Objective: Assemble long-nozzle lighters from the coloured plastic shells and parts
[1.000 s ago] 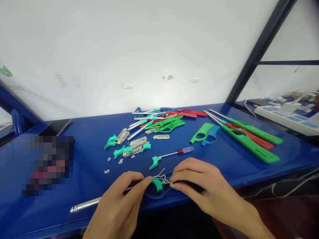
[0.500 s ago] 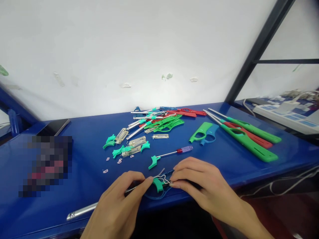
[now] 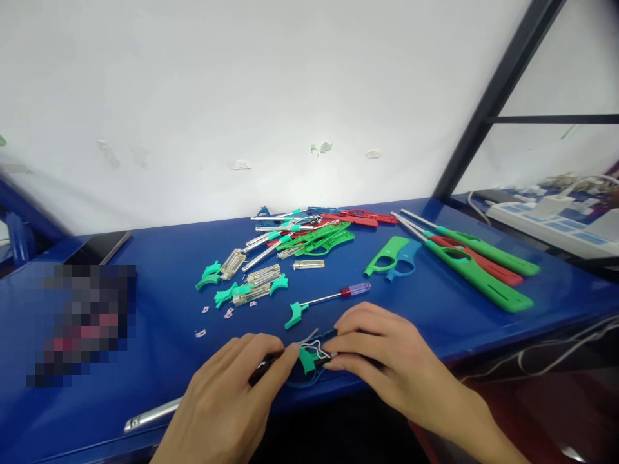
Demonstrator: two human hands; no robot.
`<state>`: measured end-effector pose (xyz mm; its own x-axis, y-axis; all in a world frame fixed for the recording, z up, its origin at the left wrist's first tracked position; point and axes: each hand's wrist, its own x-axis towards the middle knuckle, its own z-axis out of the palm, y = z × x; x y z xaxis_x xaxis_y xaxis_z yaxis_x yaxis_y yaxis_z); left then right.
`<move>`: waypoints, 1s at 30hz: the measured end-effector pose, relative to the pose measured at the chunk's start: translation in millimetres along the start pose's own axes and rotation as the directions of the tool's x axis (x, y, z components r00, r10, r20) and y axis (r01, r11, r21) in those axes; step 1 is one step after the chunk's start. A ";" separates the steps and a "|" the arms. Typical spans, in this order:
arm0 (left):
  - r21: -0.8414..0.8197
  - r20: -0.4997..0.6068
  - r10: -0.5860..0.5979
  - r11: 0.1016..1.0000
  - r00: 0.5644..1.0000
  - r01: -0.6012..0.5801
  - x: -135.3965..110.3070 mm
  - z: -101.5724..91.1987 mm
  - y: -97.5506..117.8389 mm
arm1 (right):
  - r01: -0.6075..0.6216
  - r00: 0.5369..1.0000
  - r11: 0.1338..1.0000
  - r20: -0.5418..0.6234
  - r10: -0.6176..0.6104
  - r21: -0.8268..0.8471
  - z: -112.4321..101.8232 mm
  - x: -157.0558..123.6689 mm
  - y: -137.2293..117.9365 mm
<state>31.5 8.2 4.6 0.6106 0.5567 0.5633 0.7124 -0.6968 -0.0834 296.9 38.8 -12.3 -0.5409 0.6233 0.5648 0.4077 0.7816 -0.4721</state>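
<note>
Now our left hand [image 3: 227, 390] and right hand [image 3: 387, 351] pinch the blue lighter [image 3: 307, 361] between fingers; it seems light, best held by its hard shell [image 3: 305, 385], not its bendy wires [image 3: 318, 347].

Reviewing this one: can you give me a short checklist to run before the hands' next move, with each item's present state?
1. Left hand gripping the blue shell: ok.
2. Right hand firmly pinching a part: cannot tell; its fingertips cover what is there.
3. White wires lying straight: not ok; they bend loosely between the hands.
4. Curved green piece fully seated: cannot tell.
5. Screwdriver clear of both hands: ok; it lies beyond them.
</note>
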 end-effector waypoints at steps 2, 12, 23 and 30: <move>0.009 -0.029 0.003 1.000 1.000 -0.003 0.8 0.8 1.0 | -0.005 1.000 1.000 -0.011 0.005 0.012 0.1 0.1 0.0; -0.095 0.068 0.033 0.995 0.997 -0.026 -8.8 -0.4 -3.0 | -0.017 1.000 0.999 -0.006 0.017 0.028 -3.1 0.9 -0.9; -0.092 -0.032 0.049 0.994 0.998 -0.051 8.3 -2.3 -0.3 | -0.031 0.999 0.999 -0.030 0.032 0.028 -0.8 2.4 -0.1; -0.154 0.001 0.008 0.988 1.000 -0.007 0.3 9.1 -5.3 | -0.055 0.998 0.998 -0.035 0.056 0.037 -1.0 3.0 -1.4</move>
<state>31.0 16.1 -2.3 0.6162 0.5516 0.5622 0.6460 -0.7623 0.0399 295.4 39.6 -9.3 -0.4911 0.6668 0.5605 0.4094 0.7446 -0.5271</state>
